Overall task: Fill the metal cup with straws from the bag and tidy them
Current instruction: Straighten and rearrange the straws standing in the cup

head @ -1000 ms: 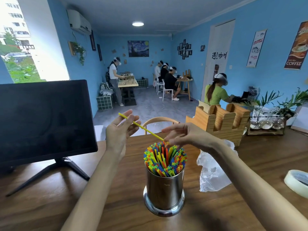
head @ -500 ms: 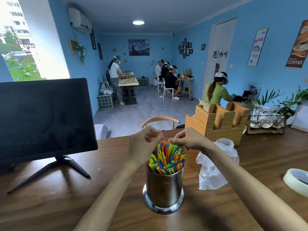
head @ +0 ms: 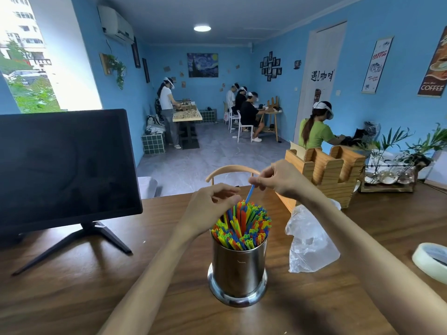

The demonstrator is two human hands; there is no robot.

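Clearly the wooden table (head: 72,298) carried everything, with the metal cup (head: 238,269) at its middle as the landmark. Left of the cup stood a dark monitor (head: 63,170); just right of it lay the crumpled clear plastic bag (head: 312,240), apparently empty, though its inside was hard to read. Behind the bag sat a wooden holder (head: 326,170), and a tape roll (head: 431,261) was cut off by the frame's right edge.

The cup was packed with coloured straws (head: 242,228). A second before, both hands had carried a yellow straw high above the cup; half a second before, they had closed in on the bundle. By this moment the right hand (head: 280,180) had risen behind the cup, pinching the top of a blue straw (head: 250,193) that stuck above the others. The left hand (head: 212,204), fingers curled, touched the bundle's far left edge; whether it gripped any straw could not be told. Filling looked finished, with tidying under way.
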